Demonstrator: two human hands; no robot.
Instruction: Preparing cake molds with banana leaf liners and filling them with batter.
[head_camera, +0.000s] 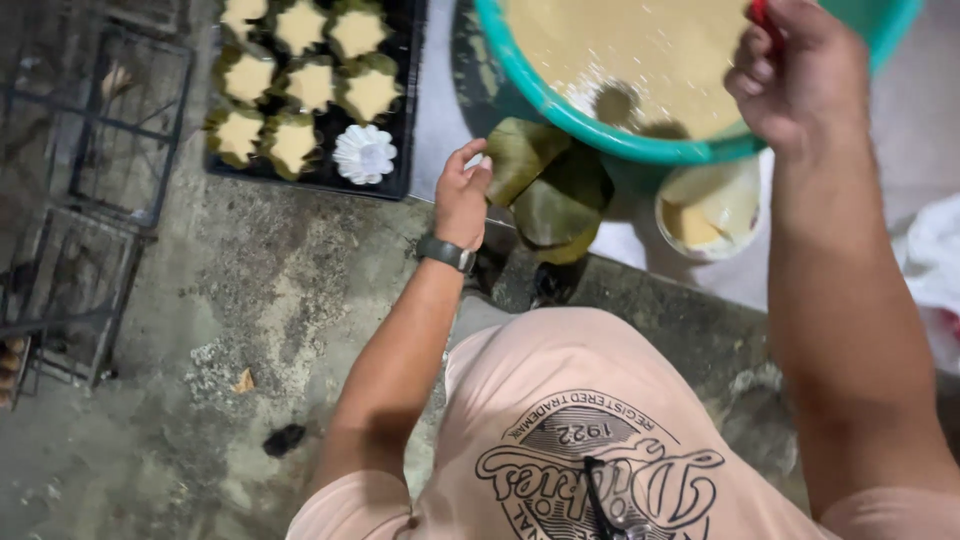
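My left hand (462, 192), with a dark watch on the wrist, pinches the edge of a stack of folded green leaves (545, 190) lying just below a teal basin. The teal basin (560, 110) holds pale beige batter (640, 50). My right hand (800, 70) is closed around a red handle (762, 18) at the basin's right rim; most of the handle is hidden. A black tray (400, 120) at upper left carries several leaf-lined moulds filled with batter (310, 85) and one empty white fluted mould (364, 153).
A small white bowl with some batter (708, 212) sits under the basin's right side. Black wire racks (90, 180) stand at the left on rough grey concrete floor (250, 300). White cloth (930, 250) lies at the right edge.
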